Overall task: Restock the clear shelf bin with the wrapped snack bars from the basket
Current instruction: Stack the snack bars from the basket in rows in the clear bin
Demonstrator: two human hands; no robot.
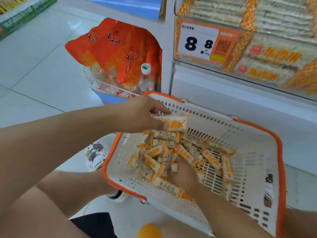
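Note:
A white basket with an orange rim (253, 162) sits on the floor and holds several wrapped snack bars (154, 162) with orange-and-white wrappers. My left hand (140, 115) hovers over the basket's far left corner and grips a small stack of bars (173, 122). My right hand (185, 174) reaches down into the pile, its fingers buried among the bars; what they hold is hidden. The clear shelf bin (257, 48) at the upper right is filled with the same bars behind a price tag (199, 42) reading 8.8.
An orange bag (116, 48) and a plastic bottle (145, 76) stand in a wire rack (103, 86) left of the white shelf unit (223, 93). A shoe (96, 155) rests on the tiled floor beside the basket. A green display (20, 12) stands at the far left.

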